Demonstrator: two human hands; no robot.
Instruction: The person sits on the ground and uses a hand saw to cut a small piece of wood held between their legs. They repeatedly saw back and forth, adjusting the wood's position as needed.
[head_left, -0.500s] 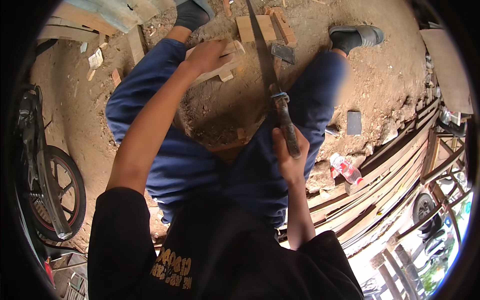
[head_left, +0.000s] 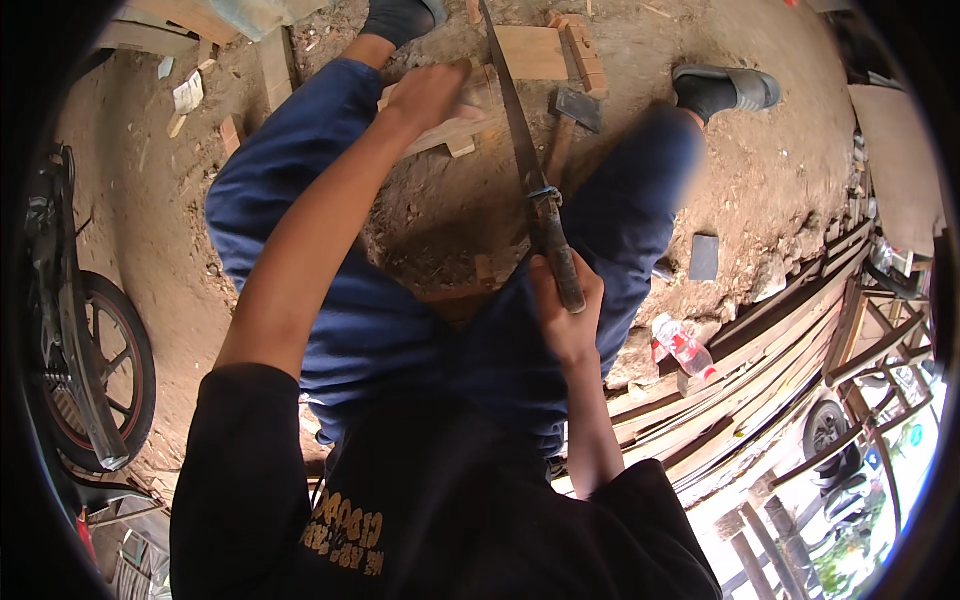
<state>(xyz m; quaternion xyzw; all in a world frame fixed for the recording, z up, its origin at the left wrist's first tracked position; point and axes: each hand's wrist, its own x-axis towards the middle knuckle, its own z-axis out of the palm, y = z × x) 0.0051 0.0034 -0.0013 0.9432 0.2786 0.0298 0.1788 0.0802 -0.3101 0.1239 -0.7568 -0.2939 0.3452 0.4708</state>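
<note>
Above bare earth (head_left: 800,150), the right hand (head_left: 570,325) grasps a long-bladed tool (head_left: 543,212); the left hand (head_left: 428,98), finger grip indiscernible, touches timber (head_left: 437,134).

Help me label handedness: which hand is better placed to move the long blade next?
Likely the right hand: it holds the long blade by its handle, while the left hand is on the wooden piece.

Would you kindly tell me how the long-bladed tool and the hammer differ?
The long-bladed tool is gripped in the right hand; the hammer lies on the ground. The tool's blade is long and narrow, while the hammer's head is short and blocky. Both have a handle.
</note>
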